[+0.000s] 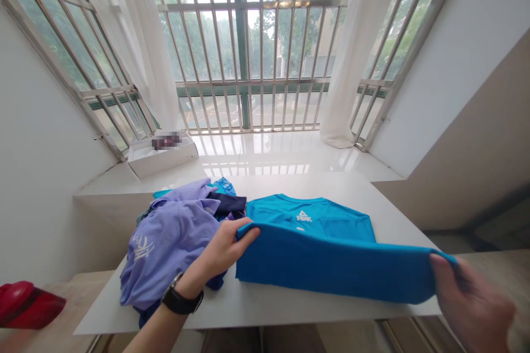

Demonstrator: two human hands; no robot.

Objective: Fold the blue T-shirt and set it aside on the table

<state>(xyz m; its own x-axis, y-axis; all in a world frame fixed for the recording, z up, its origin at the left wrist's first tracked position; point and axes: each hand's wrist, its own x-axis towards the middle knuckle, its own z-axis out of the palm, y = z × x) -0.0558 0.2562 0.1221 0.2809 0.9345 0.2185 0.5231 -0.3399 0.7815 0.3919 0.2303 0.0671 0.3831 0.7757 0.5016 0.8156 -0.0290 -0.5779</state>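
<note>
White table [273, 309] stands before barred window [242, 49]; left hand [226, 244] and right hand [476, 295] grip blue shirt [335, 267] between thumb and fingers.

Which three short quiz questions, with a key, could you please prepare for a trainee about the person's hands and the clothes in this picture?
1. Where does the crumpled lavender fabric garment lie?
A) on the floor
B) on the smooth white table, left of the bright blue fabric shirt
C) inside the open white box

2. True or false: only one hand grips the bright blue fabric shirt.

3. Complete: the round wristwatch with a black strap is worn on the ____ wrist.

Key:
1. B
2. False: the left hand and the right hand both grip it.
3. left
</note>
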